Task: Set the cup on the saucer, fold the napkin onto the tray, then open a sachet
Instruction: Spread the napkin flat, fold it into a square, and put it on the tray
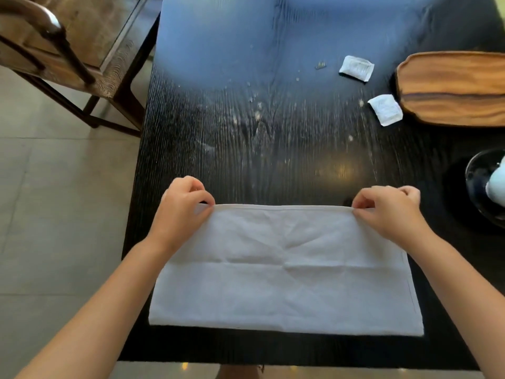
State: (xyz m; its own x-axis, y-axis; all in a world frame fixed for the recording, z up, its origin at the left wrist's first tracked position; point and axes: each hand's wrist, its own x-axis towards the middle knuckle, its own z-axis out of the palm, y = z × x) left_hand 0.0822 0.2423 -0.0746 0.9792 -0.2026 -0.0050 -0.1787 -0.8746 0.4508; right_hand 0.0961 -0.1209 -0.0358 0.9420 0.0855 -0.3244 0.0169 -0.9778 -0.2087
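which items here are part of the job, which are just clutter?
In the job:
napkin, pinched at its far corners by the left hand and right hand
wooden tray
two sachets
cup on the dark saucer

Lying about:
chair
crumbs on the table

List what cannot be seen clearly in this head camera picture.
- Pale cup on dark round saucer: cut off by right edge.
- Oval wooden tray: right end beyond frame.
- Print on two white paper sachets: too small.
- Far tabletop: washed out by glare.
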